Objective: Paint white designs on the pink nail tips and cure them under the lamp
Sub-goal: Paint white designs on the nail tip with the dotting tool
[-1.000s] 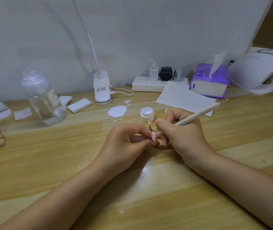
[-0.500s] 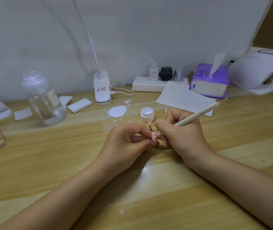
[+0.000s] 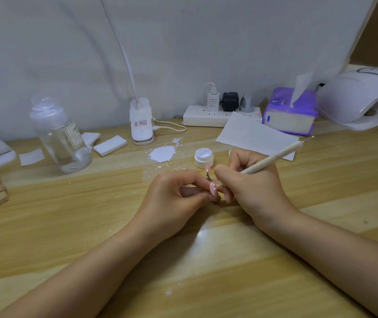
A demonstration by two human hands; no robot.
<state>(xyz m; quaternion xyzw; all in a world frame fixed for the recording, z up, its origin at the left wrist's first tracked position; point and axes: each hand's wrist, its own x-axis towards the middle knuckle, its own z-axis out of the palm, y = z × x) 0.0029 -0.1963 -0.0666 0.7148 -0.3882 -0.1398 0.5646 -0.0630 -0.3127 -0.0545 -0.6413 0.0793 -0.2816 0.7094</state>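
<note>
Mid-bench, near the open white gel jar (image 3: 204, 157), a pink nail tip (image 3: 213, 188) on its small stand is pinched by left hand (image 3: 176, 198) w/ pen (image 3: 273, 157) gripped in right hand (image 3: 252, 187); smudged wet design risked if either hand slips.

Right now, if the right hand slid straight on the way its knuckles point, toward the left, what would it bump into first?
Probably the pink nail tip pinched by the left hand; the right hand, gripping the pen, is almost against it. Depth is unclear.
</note>
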